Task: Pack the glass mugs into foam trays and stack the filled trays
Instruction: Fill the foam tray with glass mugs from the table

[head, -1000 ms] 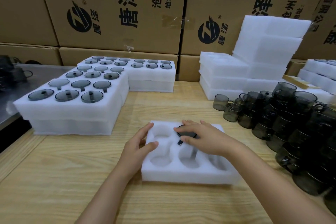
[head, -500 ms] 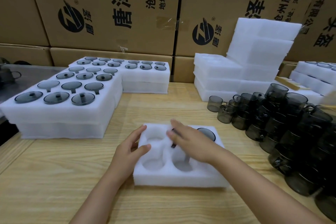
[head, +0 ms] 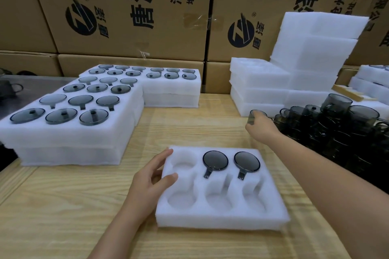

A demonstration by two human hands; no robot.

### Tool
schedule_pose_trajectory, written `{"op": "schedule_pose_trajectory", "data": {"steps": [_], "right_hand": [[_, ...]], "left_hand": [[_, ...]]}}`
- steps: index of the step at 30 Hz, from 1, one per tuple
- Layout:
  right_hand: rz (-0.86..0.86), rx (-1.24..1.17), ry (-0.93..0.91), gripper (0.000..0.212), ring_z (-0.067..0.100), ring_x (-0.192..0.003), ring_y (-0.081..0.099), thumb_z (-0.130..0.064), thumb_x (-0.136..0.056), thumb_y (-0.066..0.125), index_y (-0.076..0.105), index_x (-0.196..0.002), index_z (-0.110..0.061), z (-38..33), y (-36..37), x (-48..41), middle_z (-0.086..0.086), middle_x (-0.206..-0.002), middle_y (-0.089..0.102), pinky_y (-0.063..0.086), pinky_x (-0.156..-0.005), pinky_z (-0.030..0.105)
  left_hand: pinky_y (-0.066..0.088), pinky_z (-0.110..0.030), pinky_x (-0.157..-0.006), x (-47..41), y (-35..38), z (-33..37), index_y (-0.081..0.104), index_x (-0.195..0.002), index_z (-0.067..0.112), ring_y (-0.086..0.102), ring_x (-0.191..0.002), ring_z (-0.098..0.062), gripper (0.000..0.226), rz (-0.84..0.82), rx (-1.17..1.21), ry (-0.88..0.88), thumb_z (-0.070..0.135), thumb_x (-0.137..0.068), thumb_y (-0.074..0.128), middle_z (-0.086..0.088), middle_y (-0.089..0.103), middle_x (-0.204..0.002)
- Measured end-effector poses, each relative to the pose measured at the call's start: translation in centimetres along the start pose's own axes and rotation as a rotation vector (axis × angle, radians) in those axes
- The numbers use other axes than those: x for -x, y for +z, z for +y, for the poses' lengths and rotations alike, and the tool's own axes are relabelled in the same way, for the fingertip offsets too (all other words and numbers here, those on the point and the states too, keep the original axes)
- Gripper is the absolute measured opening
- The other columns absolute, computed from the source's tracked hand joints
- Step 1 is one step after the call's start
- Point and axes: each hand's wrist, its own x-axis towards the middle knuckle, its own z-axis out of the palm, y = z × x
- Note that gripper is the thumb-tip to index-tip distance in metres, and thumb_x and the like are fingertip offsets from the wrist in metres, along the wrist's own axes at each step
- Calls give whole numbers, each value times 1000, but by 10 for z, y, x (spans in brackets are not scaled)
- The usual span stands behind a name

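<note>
Head view showed, nearest, a white foam tray (head: 221, 217) lying flat on the wooden table (head: 63, 206), with two rows of round pockets. The left hand (head: 151, 178) rested against the tray's left edge, its fingers relaxed and spread along the side and its thumb lying on the top face; it gripped nothing. One smoky glass mug (head: 215, 160) sat in the far row's middle pocket and a second mug (head: 247, 161) in the far-right pocket just beside it, both handles pointing toward the person. Beyond the tray, the right hand (head: 262, 127) was stretched out to the right, its fingers curled round a single mug (head: 253, 115) at the left end of a heap of mugs (head: 336, 124) piled on the table. Further left stood stacked filled trays (head: 69, 132), with dark discs showing in their pockets. Behind the heap rose a stack of plain foam blocks (head: 294, 65). Printed cardboard cartons (head: 126, 6) walled the back.
</note>
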Motion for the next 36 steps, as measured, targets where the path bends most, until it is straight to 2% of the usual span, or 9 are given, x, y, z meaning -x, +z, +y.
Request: {"op": "schedule_pose_trajectory", "data": {"steps": [5,12,18,23,25,27,29,33,36], "right_hand": [[-4,-12,39,23,33,-105,52,-11,-88,46,45,-109,-2,-1,7,-20,18,-120,50,45,-85,37],[2,57,38,32,35,-100,51,-13,-91,43,46,-119,1,-8,9,-21,20,-120,48,44,-79,36],[85,124,-66,37,32,-107,54,-36,-93,47,54,-121,-14,-7,16,9,13,-120,58,48,-83,38],[150,222,-31,62,33,-101,59,-59,-87,51,37,-123,-9,-5,10,31,13,-106,63,47,-76,39],[113,277,20,63,31,-98,58,-63,-83,53,41,-113,-8,-3,5,34,9,-99,60,43,-71,36],[30,308,50,53,27,-90,56,-62,-82,56,49,-85,-9,-3,1,33,7,-92,59,43,-68,33],[-36,312,29,47,25,-88,54,-56,-84,58,50,-72,-11,-5,-2,31,10,-92,62,43,-67,31],[-114,361,-31,47,27,-120,37,-47,-85,60,58,-115,-11,-10,-4,29,16,-115,57,43,-87,35],[-120,263,-44,43,25,-112,48,-31,-81,66,57,-121,-16,-16,-7,34,9,-112,60,45,-86,31]], "left_hand": [[52,-22,-79,0,0,-2,59,-124,29,64,-107,-9,57,3,-12,18,22,-68,68,9,62,-128],[51,-19,-78,1,1,-1,60,-123,29,64,-106,-7,56,11,-16,30,22,-68,68,10,60,-130],[49,-13,-77,1,2,2,61,-121,31,62,-106,0,54,21,-21,25,23,-68,68,20,61,-125],[49,-17,-79,1,2,2,61,-121,33,62,-106,-3,54,19,-30,11,25,-68,68,17,64,-120],[49,-17,-78,1,2,2,61,-120,34,62,-107,-4,53,12,-24,3,25,-68,68,14,66,-119],[49,-17,-77,1,2,3,61,-119,35,62,-107,-4,52,10,-19,2,25,-68,68,14,66,-118],[49,-19,-79,1,2,3,61,-119,35,62,-107,-4,52,11,-21,3,25,-68,68,14,65,-119],[50,-18,-76,0,2,2,61,-118,34,64,-105,-5,51,5,-3,1,24,-68,69,16,68,-114],[51,-21,-77,-1,1,0,61,-119,34,65,-104,-8,52,-3,22,-5,24,-68,69,12,69,-111]]}}
